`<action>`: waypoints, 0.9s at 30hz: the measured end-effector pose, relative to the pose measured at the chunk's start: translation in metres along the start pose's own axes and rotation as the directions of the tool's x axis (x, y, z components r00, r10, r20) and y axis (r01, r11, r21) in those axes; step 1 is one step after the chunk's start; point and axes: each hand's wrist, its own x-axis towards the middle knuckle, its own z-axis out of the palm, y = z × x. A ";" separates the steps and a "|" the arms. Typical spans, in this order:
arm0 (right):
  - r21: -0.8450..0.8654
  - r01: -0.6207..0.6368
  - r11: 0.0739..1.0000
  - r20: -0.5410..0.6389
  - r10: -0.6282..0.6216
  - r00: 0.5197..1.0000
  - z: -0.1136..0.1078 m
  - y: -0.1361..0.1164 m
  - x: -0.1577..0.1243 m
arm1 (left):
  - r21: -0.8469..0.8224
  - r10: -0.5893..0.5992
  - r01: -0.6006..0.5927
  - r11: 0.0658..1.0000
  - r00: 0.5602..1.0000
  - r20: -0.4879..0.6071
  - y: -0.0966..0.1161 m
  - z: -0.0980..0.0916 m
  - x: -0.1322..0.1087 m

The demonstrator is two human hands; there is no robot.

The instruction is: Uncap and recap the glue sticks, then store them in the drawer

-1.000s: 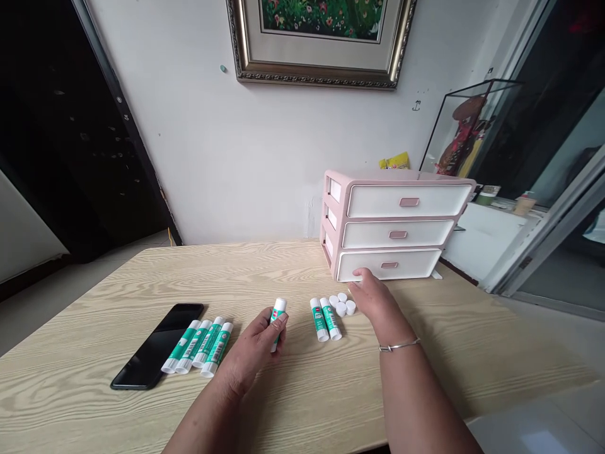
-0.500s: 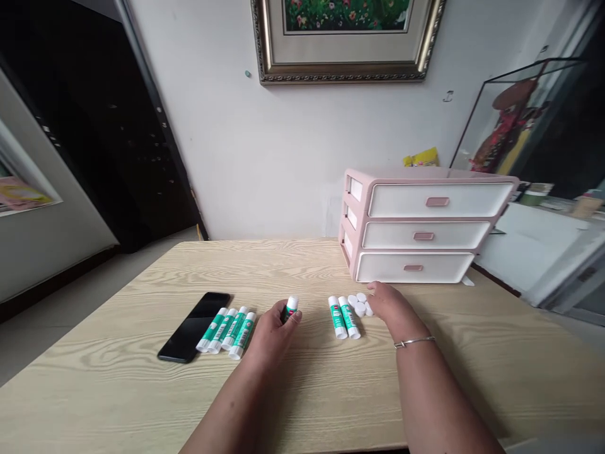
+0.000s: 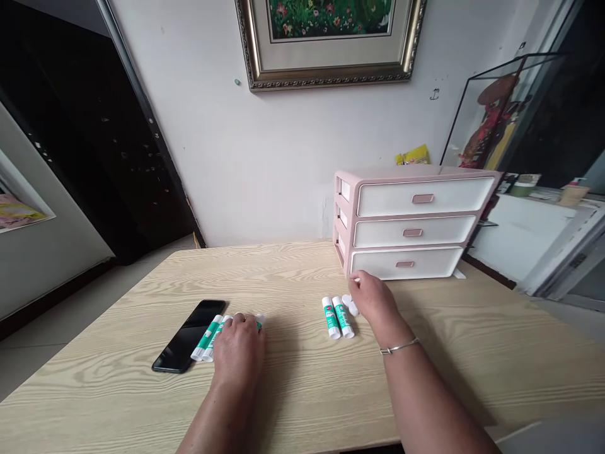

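My left hand [image 3: 239, 347] is closed over a group of green-and-white glue sticks [image 3: 207, 337] beside the phone. A green and white end of a glue stick [image 3: 259, 320] pokes out past its fingers, and the hand hides most of the others. My right hand [image 3: 373, 299] has its thumb and fingers pinched together just above some small round white caps [image 3: 350, 305], partly covering them. What sits in that pinch, if anything, I cannot make out. Two more glue sticks [image 3: 337, 318] lie side by side to the left of the caps.
A black phone [image 3: 189, 337] lies left of the glue sticks, touching or nearly touching them. At the back right stands a pink and white drawer unit [image 3: 412, 232], close behind my right hand. The wooden table [image 3: 307, 397] meets the white wall under a framed picture [image 3: 331, 81].
My left hand has moved left with a glue stick, down onto the group by the phone. My right hand has drawn its fingers together over the caps; fewer caps show. The view has shifted slightly.
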 end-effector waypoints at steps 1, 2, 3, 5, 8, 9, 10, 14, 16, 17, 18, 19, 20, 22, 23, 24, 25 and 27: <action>-0.008 0.028 1.000 0.009 -0.028 1.000 0.002 -0.004 -0.003 | -0.009 -0.018 0.018 1.000 1.000 0.008 -0.001 0.003 0.001; -0.016 0.061 0.998 0.028 -0.061 0.998 0.005 -0.007 -0.005 | -0.019 -0.035 0.035 0.999 0.999 0.016 -0.002 0.006 0.002; -0.018 0.099 0.995 0.049 -0.098 0.994 0.009 -0.010 -0.008 | -0.025 -0.048 0.048 0.999 0.999 0.020 -0.003 0.007 0.003; -0.022 0.180 0.983 0.087 -0.178 0.980 0.019 -0.013 -0.012 | -0.029 -0.057 0.057 0.998 0.998 0.012 -0.004 0.010 0.004; -0.079 0.291 0.954 0.127 -0.280 0.952 0.031 -0.012 -0.017 | -0.030 -0.046 0.045 0.999 0.998 -0.031 -0.005 0.012 0.004; -0.101 0.322 0.941 0.144 -0.306 0.941 0.035 -0.011 -0.018 | -0.036 -0.040 0.038 0.999 0.998 -0.055 -0.004 0.014 0.004; -0.124 0.348 0.929 0.162 -0.327 0.931 0.037 -0.011 -0.019 | -0.051 -0.028 0.024 0.998 0.996 -0.081 -0.003 0.016 0.004; -0.217 0.418 0.882 0.208 -0.376 0.903 0.042 -0.012 -0.023 | -0.198 0.071 -0.104 0.975 0.983 -0.168 0.008 0.026 0.000; -0.255 0.444 0.859 0.214 -0.398 0.892 0.044 -0.015 -0.026 | -0.287 0.119 -0.169 0.943 0.976 -0.184 0.016 0.028 -0.004; -0.269 0.458 0.847 0.216 -0.410 0.886 0.046 -0.017 -0.028 | -0.326 0.139 -0.194 0.925 0.973 -0.186 0.020 0.028 -0.005; -0.280 0.475 0.834 0.221 -0.426 0.877 0.047 -0.018 -0.030 | -0.364 0.156 -0.214 0.907 0.971 -0.181 0.023 0.027 -0.007; -0.285 0.495 0.821 0.228 -0.444 0.867 0.049 -0.019 -0.032 | -0.402 0.171 -0.226 0.887 0.971 -0.170 0.026 0.026 -0.008; -0.279 0.516 0.810 0.238 -0.463 0.854 0.051 -0.020 -0.033 | -0.439 0.183 -0.233 0.868 0.971 -0.153 0.029 0.024 -0.009; -0.238 0.553 0.798 0.254 -0.498 0.829 0.055 -0.021 -0.036 | -0.505 0.194 -0.225 0.833 0.974 -0.114 0.031 0.019 -0.010; -0.206 0.564 0.800 0.260 -0.511 0.820 0.056 -0.020 -0.037 | -0.533 0.195 -0.216 0.818 0.976 -0.096 0.032 0.017 -0.011; -0.169 0.568 0.806 0.262 -0.519 0.814 0.058 -0.020 -0.037 | -0.559 0.193 -0.205 0.804 0.978 -0.082 0.031 0.015 -0.010; -0.124 0.567 0.815 0.259 -0.524 0.811 0.059 -0.019 -0.037 | -0.586 0.189 -0.194 0.787 0.979 -0.070 0.030 0.014 -0.010; -0.013 0.541 0.841 0.237 -0.523 0.819 0.059 -0.020 -0.036 | -0.642 0.180 -0.169 0.748 0.983 -0.049 0.029 0.014 -0.010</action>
